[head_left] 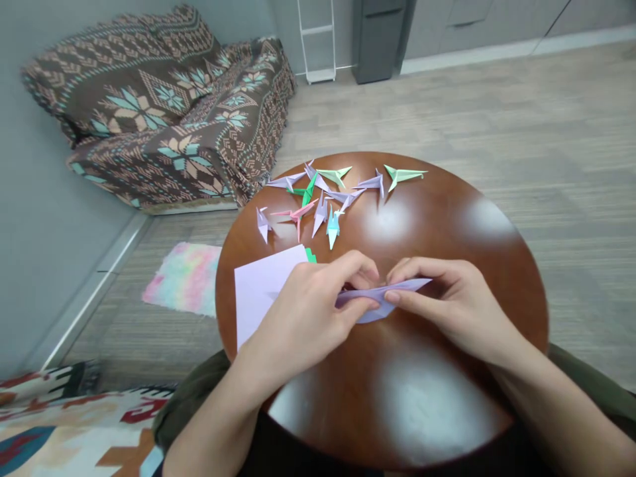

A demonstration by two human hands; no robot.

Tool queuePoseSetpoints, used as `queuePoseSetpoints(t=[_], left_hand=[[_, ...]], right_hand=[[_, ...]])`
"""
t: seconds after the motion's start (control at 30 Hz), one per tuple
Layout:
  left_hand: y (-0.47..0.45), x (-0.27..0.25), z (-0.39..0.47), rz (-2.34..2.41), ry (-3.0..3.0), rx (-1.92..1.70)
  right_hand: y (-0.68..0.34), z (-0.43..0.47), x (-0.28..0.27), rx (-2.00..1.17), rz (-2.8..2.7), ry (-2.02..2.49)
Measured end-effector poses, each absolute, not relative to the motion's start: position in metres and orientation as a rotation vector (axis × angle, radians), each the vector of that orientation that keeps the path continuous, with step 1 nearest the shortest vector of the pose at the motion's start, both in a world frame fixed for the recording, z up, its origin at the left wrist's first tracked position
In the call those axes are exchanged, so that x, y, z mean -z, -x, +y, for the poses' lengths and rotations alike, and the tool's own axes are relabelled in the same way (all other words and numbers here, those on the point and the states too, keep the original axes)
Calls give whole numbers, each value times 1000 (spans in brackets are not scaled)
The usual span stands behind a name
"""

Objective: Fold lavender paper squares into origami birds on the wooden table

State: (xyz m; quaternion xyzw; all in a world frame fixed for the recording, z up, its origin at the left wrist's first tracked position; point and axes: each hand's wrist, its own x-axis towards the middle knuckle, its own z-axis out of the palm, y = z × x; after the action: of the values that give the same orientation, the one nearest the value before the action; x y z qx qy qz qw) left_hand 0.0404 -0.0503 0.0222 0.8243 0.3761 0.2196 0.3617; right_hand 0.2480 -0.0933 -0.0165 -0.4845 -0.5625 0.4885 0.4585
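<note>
Between my two hands, just above the round brown table [477,311], is a partly folded piece of purple origami paper [380,313]. My left hand [325,301] pinches its left part, thumb in front and fingers curled behind. With thumb and forefinger, my right hand [442,291] grips the paper nearer its pointed right end. Some of the folds are hidden by my fingers. To the left, partly under my left forearm, lies a stack of purple paper sheets [265,285], with the edge of green paper [311,255] showing behind it.
Several folded paper cranes in purple, green, pink and blue lie at the table's far left, among them a blue crane [333,228] and a pink crane [298,215]. Beyond stands a sofa [189,126] under a patterned cover. A pastel rug [183,278] lies on the floor.
</note>
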Motion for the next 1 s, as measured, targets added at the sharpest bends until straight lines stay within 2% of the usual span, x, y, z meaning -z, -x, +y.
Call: queuePoseSetpoints(t=[1.0], left_hand=[[-38, -16, -42, 1035, -1933, -543]], right_hand=[[-252, -95, 25, -1077, -1215, 1305]])
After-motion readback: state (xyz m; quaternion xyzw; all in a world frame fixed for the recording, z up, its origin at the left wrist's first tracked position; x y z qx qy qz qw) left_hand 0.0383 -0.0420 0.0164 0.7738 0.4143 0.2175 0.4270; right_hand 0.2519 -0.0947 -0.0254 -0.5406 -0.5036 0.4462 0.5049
